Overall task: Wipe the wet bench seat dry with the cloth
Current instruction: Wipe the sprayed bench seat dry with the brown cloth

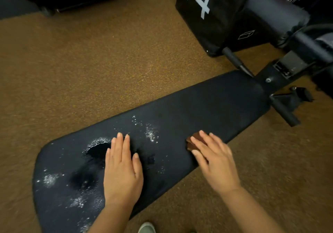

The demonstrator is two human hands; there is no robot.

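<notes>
The black padded bench seat [189, 117] lies low over the floor, its long axis running from the wide rounded end at lower left up to the narrow end at upper right, where it meets the bench's metal frame [275, 77]. Water [98, 148] stands on the wide half: a pooled patch just left of the left hand, and scattered droplets toward the near-left edge and above the fingers; the narrow half toward the frame looks matte, with no beads showing. The left hand [122, 171] lies flat on the seat, palm down, fingers straight and close together, holding nothing. The right hand [214, 162] presses on a small brown cloth [193, 141] near the seat's right-hand edge, about midway along its length; the fingers are spread over the cloth and only its far corner shows, and the hand is motion-blurred, so whether the fingers curl around the cloth cannot be told. The two hands are well apart, with bare seat between them and a long clear stretch of seat beyond the cloth toward the frame. Speckled brown carpet [90, 61] surrounds the seat on both long sides. A black soft box [207, 12] with large white numerals stands on the floor near the frame, beside a dark padded roller [273, 10]. A shoe toe [146, 227] shows at the bottom edge.
</notes>
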